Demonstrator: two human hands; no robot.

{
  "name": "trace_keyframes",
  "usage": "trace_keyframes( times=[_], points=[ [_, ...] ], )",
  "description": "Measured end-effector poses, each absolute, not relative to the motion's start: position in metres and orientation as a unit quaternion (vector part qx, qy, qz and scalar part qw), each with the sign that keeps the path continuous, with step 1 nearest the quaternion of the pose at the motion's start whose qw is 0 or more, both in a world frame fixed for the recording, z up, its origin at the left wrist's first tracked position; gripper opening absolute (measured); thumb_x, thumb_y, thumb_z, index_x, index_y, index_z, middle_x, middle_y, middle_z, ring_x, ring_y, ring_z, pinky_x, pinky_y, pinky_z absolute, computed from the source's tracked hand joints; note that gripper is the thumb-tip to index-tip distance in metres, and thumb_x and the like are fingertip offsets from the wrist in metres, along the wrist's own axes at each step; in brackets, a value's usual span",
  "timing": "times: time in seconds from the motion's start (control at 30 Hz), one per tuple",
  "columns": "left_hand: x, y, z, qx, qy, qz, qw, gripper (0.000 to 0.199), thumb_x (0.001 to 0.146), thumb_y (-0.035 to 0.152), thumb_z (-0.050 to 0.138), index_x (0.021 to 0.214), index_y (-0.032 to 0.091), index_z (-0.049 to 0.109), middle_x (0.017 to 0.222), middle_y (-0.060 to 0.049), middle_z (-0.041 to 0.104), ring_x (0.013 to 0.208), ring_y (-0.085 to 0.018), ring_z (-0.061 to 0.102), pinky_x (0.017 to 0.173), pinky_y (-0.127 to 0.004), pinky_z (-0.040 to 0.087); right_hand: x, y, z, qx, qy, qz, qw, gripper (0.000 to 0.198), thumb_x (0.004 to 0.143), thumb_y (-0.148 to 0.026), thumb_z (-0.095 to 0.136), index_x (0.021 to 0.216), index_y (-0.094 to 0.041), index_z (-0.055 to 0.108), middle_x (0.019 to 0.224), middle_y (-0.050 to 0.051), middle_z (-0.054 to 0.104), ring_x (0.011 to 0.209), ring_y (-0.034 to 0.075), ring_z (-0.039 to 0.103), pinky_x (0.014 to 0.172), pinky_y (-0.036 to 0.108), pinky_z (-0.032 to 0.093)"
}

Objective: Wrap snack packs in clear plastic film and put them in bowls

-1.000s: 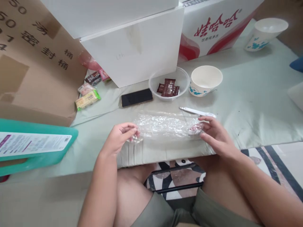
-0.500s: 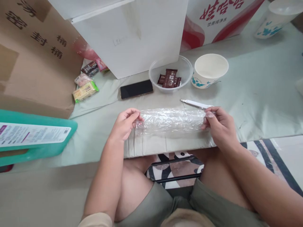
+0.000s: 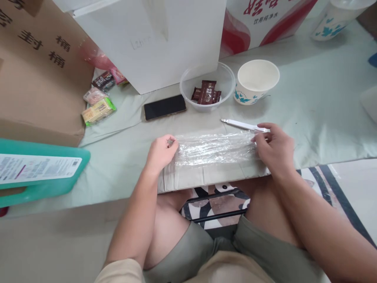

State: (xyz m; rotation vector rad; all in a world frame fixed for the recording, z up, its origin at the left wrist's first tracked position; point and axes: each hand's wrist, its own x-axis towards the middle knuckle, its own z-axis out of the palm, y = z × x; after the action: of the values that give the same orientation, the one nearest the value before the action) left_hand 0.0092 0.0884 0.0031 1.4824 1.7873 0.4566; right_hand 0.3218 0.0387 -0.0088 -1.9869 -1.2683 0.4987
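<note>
A strip of crinkled clear plastic film (image 3: pixel 216 148) stretches between my two hands at the table's front edge. My left hand (image 3: pixel 163 152) pinches its left end between thumb and fingertips. At the other end, my right hand (image 3: pixel 275 147) has its thumb and fingers closed on the film. Just behind the film lies a slim white tool (image 3: pixel 241 124) with a metal tip; the right index finger is close to its right end, and whether it touches cannot be made out.
Behind are a black phone (image 3: pixel 165 107), a clear bowl (image 3: pixel 183 88) holding brown wrapped snacks (image 3: pixel 207 92) and a paper cup (image 3: pixel 256 83). Boxes (image 3: pixel 179 43) stand at the back. On the left are more packaged snacks (image 3: pixel 98 111) and a green jug (image 3: pixel 81 157).
My left hand has turned slightly, its fingers curling in more. My right index finger has risen nearer the white tool's end. The film looks narrower and more gathered; the view has shifted slightly.
</note>
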Motion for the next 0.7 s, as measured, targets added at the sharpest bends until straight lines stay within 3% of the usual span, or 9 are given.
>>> trace_keyframes(
  times=[0.1, 0.17, 0.23, 0.3, 0.37, 0.47, 0.6, 0.7],
  points=[
    [0.001, 0.084, 0.015, 0.610, 0.717, 0.136, 0.307, 0.021, 0.081, 0.035, 0.068, 0.098, 0.023, 0.067, 0.057, 0.004, 0.057, 0.052, -0.016, 0.051, 0.058, -0.029, 0.037, 0.335, 0.037, -0.004, -0.750, -0.518, 0.087, 0.402, 0.032, 0.083, -0.032, 0.064, 0.114, -0.025, 0.064, 0.101, 0.009, 0.071, 0.070, 0.023, 0.068, 0.070, 0.043, 0.056],
    [-0.005, 0.078, 0.026, 0.620, 0.728, 0.189, 0.221, 0.038, 0.078, 0.038, 0.074, 0.112, 0.023, 0.065, 0.069, 0.003, 0.058, 0.062, -0.016, 0.052, 0.064, -0.031, 0.041, 0.342, 0.028, 0.004, -0.719, -0.520, -0.008, 0.461, 0.029, 0.087, -0.033, 0.061, 0.116, -0.029, 0.062, 0.111, 0.012, 0.066, 0.085, 0.029, 0.070, 0.076, 0.049, 0.057],
    [-0.004, 0.069, 0.036, 0.639, 0.701, 0.296, 0.112, 0.038, 0.078, 0.036, 0.076, 0.111, 0.021, 0.065, 0.081, 0.000, 0.056, 0.071, -0.017, 0.053, 0.070, -0.033, 0.045, 0.341, 0.014, 0.011, -0.686, -0.540, -0.074, 0.482, 0.022, 0.092, -0.034, 0.057, 0.113, -0.034, 0.063, 0.105, 0.011, 0.066, 0.094, 0.036, 0.069, 0.081, 0.055, 0.056],
    [0.007, 0.060, 0.041, 0.692, 0.619, 0.366, 0.066, 0.018, 0.083, 0.028, 0.071, 0.098, 0.020, 0.064, 0.085, -0.002, 0.057, 0.077, -0.017, 0.055, 0.075, -0.034, 0.047, 0.329, 0.003, 0.015, -0.650, -0.608, -0.056, 0.454, 0.014, 0.093, -0.033, 0.057, 0.104, -0.035, 0.065, 0.091, 0.007, 0.069, 0.087, 0.036, 0.071, 0.077, 0.055, 0.057],
    [0.026, 0.052, 0.038, 0.772, 0.519, 0.348, 0.117, 0.002, 0.088, 0.020, 0.062, 0.087, 0.020, 0.063, 0.084, -0.002, 0.063, 0.078, -0.017, 0.058, 0.077, -0.034, 0.049, 0.311, 0.001, 0.013, -0.593, -0.701, 0.041, 0.394, 0.009, 0.092, -0.028, 0.058, 0.095, -0.031, 0.066, 0.080, 0.004, 0.072, 0.073, 0.029, 0.071, 0.068, 0.046, 0.057],
    [0.054, 0.047, 0.023, 0.852, 0.428, 0.217, 0.211, 0.009, 0.091, 0.022, 0.059, 0.090, 0.020, 0.068, 0.097, -0.006, 0.071, 0.094, -0.022, 0.064, 0.084, -0.038, 0.052, 0.287, 0.016, 0.002, -0.528, -0.785, 0.146, 0.289, 0.020, 0.094, -0.024, 0.050, 0.096, -0.026, 0.069, 0.085, 0.005, 0.076, 0.080, 0.026, 0.072, 0.074, 0.042, 0.056],
    [0.060, 0.053, 0.003, 0.886, 0.393, 0.078, 0.235, 0.034, 0.084, 0.033, 0.072, 0.115, 0.021, 0.069, 0.136, -0.012, 0.064, 0.129, -0.033, 0.056, 0.109, -0.051, 0.046, 0.289, 0.037, -0.015, -0.578, -0.776, 0.125, 0.217, 0.026, 0.093, -0.025, 0.051, 0.110, -0.023, 0.070, 0.112, 0.010, 0.075, 0.104, 0.031, 0.069, 0.089, 0.047, 0.053],
    [0.047, 0.057, 0.001, 0.885, 0.389, 0.045, 0.253, 0.036, 0.080, 0.025, 0.071, 0.116, 0.025, 0.069, 0.148, -0.009, 0.059, 0.143, -0.034, 0.048, 0.121, -0.058, 0.033, 0.300, 0.036, -0.016, -0.595, -0.775, 0.112, 0.180, 0.031, 0.091, -0.028, 0.055, 0.118, -0.021, 0.068, 0.117, 0.013, 0.072, 0.108, 0.035, 0.065, 0.091, 0.050, 0.051]
  ],
)
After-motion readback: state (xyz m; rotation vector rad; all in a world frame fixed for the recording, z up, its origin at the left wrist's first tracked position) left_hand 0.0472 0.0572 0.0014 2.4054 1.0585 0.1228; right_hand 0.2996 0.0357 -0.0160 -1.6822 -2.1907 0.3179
